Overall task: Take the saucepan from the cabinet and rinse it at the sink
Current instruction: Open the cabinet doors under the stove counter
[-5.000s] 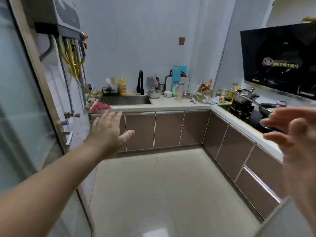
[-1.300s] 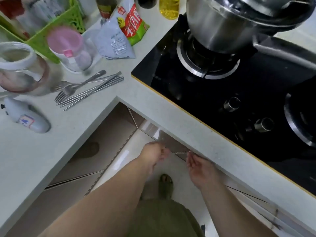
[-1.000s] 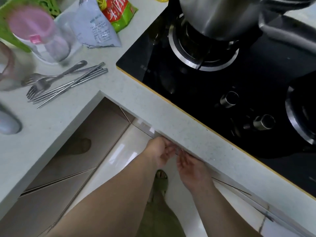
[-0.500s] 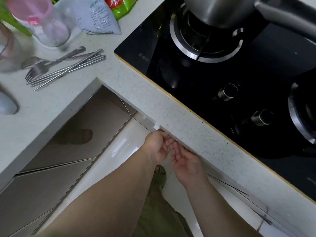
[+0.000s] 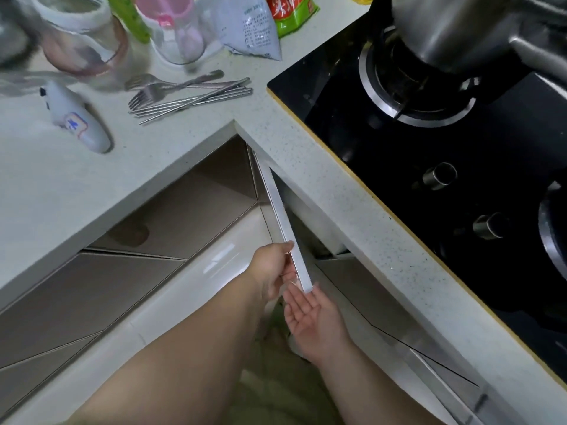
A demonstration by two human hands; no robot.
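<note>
A cabinet door [image 5: 280, 216] under the counter by the stove stands partly swung out, its pale top edge towards me. My left hand [image 5: 273, 268] grips that edge near its free corner. My right hand [image 5: 313, 317] is open, palm up, just below and beside the corner, fingertips close to it. The inside of the cabinet is dark and mostly hidden; no saucepan shows in it. The sink is out of view.
A black gas hob [image 5: 429, 154] holds a steel pot [image 5: 454, 32] on the back burner. On the speckled counter [image 5: 352, 216] lie forks and chopsticks [image 5: 187, 93], a white bottle [image 5: 76, 121], jars and food packets. Brown cabinet fronts [image 5: 171, 216] line the corner.
The cabinet door has swung out from shut under the counter edge. My left hand now holds its top edge; my right hand has dropped away, open.
</note>
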